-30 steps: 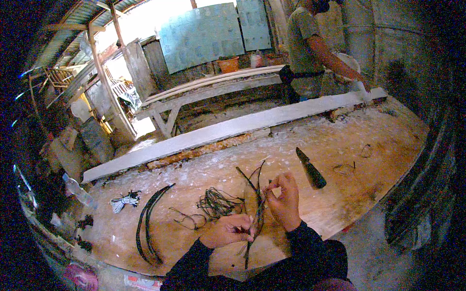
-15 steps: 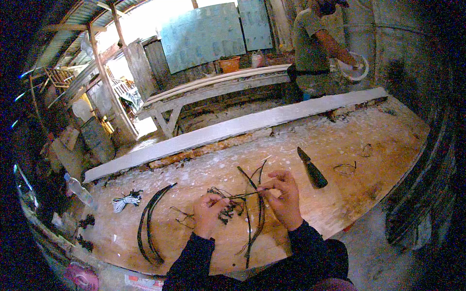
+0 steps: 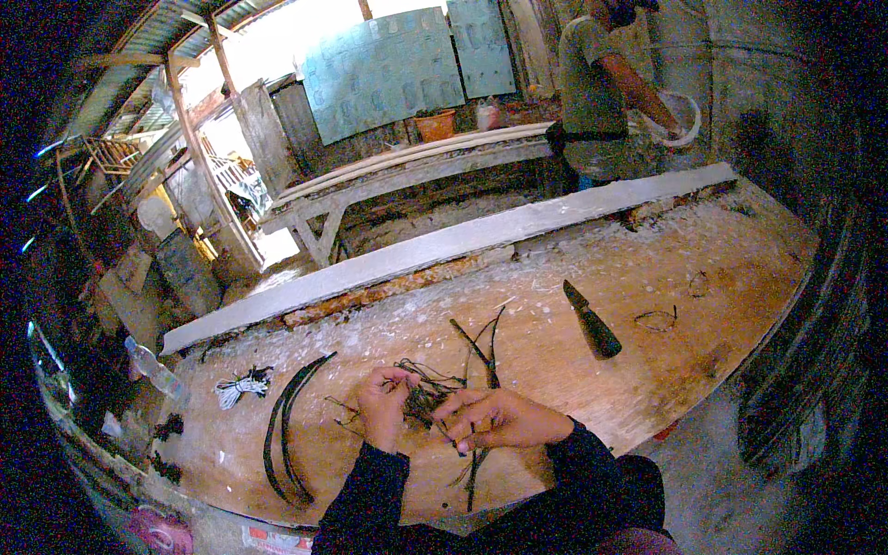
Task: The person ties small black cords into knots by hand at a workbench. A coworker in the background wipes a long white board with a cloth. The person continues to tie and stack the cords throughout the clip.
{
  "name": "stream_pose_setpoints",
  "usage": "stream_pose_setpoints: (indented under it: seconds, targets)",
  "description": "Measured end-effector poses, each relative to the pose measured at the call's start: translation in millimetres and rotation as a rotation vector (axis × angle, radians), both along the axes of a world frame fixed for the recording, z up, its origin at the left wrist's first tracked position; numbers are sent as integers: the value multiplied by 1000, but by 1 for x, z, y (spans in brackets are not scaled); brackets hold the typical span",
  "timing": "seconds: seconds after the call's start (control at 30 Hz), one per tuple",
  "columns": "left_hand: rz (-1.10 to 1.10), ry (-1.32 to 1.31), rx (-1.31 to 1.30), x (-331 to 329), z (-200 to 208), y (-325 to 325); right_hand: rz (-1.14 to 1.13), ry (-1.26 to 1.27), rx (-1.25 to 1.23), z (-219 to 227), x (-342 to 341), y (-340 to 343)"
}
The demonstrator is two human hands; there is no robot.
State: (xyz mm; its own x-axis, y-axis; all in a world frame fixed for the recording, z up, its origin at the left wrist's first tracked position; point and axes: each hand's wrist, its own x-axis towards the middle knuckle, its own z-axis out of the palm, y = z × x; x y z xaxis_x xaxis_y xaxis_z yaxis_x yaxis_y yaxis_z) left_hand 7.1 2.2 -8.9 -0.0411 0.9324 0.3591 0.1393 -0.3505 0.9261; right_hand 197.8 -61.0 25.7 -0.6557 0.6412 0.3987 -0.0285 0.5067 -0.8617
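My left hand point(image 3: 379, 409) is closed in a pinch at the left edge of a tangled bundle of thin dark cords point(image 3: 427, 393), with a thin cord at its fingertips. To its right my right hand point(image 3: 504, 418) has its fingers bent together round a short piece of dark cord point(image 3: 460, 446). This hand covers the middle of some crossed black strips point(image 3: 478, 344), whose ends show above and below it. Left of my hands lie curved black strips point(image 3: 281, 421). A dark pointed blade-like tool with a thick end point(image 3: 594, 321) rests to the right.
A tied bundle of white cord point(image 3: 243, 388) and a clear plastic bottle point(image 3: 153, 368) are at the left. Thin wire-like loops point(image 3: 656, 320) lie at the right. A long white board point(image 3: 444, 242) borders the wooden table's far side. Beyond it, a person point(image 3: 597, 92) handles a white ring-shaped thing.
My right hand has come down and left, toward me, over the crossed strips. The cord stretched between both hands no longer shows that way. My left hand has moved slightly left. The far person's arm has shifted.
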Motion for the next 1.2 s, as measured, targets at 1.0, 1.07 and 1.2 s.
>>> stream_pose_setpoints:
  seconds: [1.0, 1.07, 1.2]
  targets:
    - [-930, 193, -9, 13, 16, -26, -1186, 102, 334, -1, 2, 7]
    - [-876, 263, 48, 15, 20, -33, -1244, 48, 380, -4, 4, 9]
    - [-885, 287, 59, 16, 22, -38, -1311, 19, 432, -6, 7, 9]
